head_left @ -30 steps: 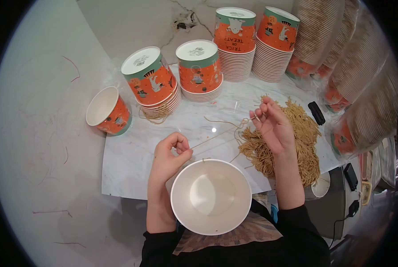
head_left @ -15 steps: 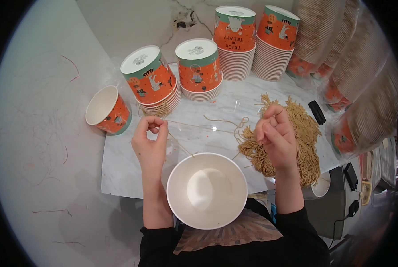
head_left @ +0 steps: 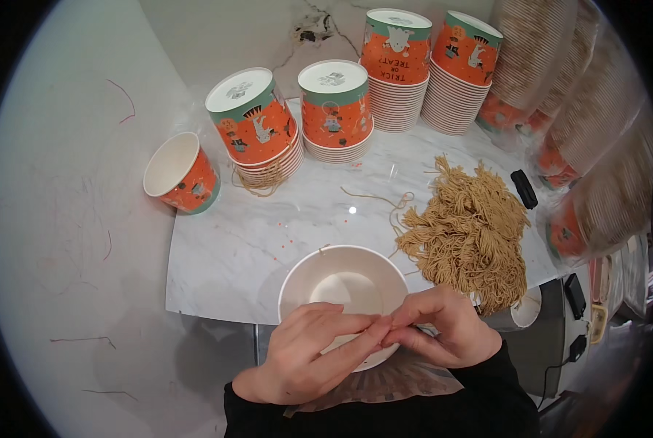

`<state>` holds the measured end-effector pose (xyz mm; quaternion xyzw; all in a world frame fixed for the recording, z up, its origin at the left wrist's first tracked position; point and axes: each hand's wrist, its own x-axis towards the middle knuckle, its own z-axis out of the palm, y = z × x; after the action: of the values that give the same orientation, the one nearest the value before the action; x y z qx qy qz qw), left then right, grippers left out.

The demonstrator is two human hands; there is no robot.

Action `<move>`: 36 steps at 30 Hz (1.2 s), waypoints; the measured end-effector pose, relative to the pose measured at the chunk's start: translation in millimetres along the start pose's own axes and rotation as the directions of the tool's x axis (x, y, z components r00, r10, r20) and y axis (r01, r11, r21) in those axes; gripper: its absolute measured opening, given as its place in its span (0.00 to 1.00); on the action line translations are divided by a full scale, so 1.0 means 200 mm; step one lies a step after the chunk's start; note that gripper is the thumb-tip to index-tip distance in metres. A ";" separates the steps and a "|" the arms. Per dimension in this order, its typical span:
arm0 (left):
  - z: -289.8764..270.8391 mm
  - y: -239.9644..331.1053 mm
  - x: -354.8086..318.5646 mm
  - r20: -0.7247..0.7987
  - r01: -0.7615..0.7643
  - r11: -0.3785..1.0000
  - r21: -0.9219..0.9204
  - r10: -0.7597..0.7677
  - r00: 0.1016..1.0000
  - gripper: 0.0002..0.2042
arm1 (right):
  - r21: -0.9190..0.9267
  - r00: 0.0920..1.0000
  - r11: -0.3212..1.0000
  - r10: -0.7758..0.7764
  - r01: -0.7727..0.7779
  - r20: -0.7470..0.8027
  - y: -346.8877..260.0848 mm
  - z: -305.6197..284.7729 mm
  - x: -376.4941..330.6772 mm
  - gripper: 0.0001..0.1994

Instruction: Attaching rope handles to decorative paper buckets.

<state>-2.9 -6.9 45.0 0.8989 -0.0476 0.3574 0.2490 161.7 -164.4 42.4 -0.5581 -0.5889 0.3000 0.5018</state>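
White paper bowl [head_left: 343, 286] is held at the near table edge, over the lap, beneath both hands. Fingertips of the left hand [head_left: 308, 354] and right hand [head_left: 443, 332] are pinched together over its near rim, probably on a tan string, too thin to confirm. The string pile [head_left: 469, 230] lies just right, within reach.

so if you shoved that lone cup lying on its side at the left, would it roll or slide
The tipped cup would probably roll in a curve, since its body tapers from rim to base. It looks like empty paper, so likely very light. It lies at the marble table edge, so it could drop off.
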 end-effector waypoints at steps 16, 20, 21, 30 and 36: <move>-0.01 -0.01 -0.09 0.156 -0.021 0.952 -0.305 0.072 0.985 0.09 | 0.281 0.849 0.897 0.166 -0.342 0.502 -0.03 -0.04 0.04 0.19; 0.00 -0.04 -0.09 0.130 -0.019 0.952 -0.306 0.062 0.990 0.09 | 0.356 0.863 0.846 0.211 -0.396 0.459 -0.01 -0.03 0.03 0.19; 0.01 -0.04 -0.09 0.130 -0.021 0.951 -0.310 0.064 0.989 0.09 | 0.428 0.889 0.819 0.199 -0.382 0.413 0.00 -0.02 0.02 0.20; 0.03 -0.03 -0.06 0.014 0.174 0.978 -0.113 -0.173 0.985 0.08 | 0.088 0.991 0.987 0.133 -0.134 0.017 -0.02 0.03 0.05 0.07; 0.05 -0.06 -0.03 0.022 0.232 0.972 -0.037 -0.231 0.973 0.13 | -0.313 0.958 0.946 -0.162 0.082 -0.238 0.03 0.05 0.08 0.09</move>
<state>3.0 -1.3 30.0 0.8963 0.0482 0.3171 0.3064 156.4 -146.4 36.7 -0.6244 -0.5900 0.0994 0.5021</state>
